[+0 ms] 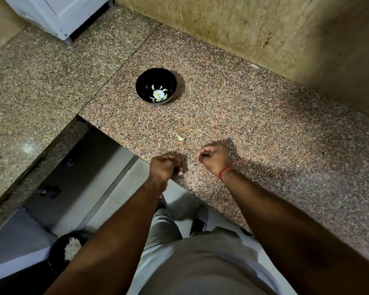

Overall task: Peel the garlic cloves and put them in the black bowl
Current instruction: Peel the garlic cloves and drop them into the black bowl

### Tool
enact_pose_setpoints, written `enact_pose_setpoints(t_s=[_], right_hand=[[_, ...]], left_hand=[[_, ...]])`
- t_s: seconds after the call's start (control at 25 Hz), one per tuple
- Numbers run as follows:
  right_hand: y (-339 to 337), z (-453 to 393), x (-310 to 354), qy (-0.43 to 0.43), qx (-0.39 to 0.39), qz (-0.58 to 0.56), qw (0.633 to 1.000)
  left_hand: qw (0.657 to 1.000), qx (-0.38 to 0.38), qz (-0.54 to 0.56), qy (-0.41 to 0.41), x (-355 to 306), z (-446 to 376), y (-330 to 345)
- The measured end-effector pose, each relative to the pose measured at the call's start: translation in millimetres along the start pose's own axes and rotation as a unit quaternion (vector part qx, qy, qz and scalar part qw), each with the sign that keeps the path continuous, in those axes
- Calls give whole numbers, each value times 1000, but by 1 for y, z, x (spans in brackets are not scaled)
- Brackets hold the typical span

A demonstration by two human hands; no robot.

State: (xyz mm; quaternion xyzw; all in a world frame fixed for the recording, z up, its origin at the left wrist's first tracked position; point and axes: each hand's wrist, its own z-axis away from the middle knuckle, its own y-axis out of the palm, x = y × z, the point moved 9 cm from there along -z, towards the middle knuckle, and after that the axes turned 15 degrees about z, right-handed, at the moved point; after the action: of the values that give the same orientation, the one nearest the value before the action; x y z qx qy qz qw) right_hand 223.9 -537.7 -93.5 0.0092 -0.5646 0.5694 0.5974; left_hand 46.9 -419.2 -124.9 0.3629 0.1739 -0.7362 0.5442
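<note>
Near of the black bowl [156, 86], your right hand [214, 159] pinches something pale, perhaps papery skin; left hand [165, 167] curls, contents hidden. Cloves are light and slick, so pinch their ends.

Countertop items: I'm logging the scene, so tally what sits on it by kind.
Black bowl: 1
Loose garlic peel scrap on the granite countertop: 1
Total: 2
Cloves inside the bowl overlap, so they are left uncounted.

The person is wearing a red wristband [226, 173] on the right wrist, grey trousers [168, 226], dark shoes [198, 225], bare forearms.
</note>
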Motion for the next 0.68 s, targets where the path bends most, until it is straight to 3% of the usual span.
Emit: enact_pose_setpoints(t_s=[0.28, 0.68], right_hand=[[5, -14, 31, -118, -70, 174, 975], [57, 22, 40, -254, 80, 389, 882]], left_hand=[[999, -26, -29, 28, 7, -1, -2], [999, -31, -16, 39, 10, -2, -3]])
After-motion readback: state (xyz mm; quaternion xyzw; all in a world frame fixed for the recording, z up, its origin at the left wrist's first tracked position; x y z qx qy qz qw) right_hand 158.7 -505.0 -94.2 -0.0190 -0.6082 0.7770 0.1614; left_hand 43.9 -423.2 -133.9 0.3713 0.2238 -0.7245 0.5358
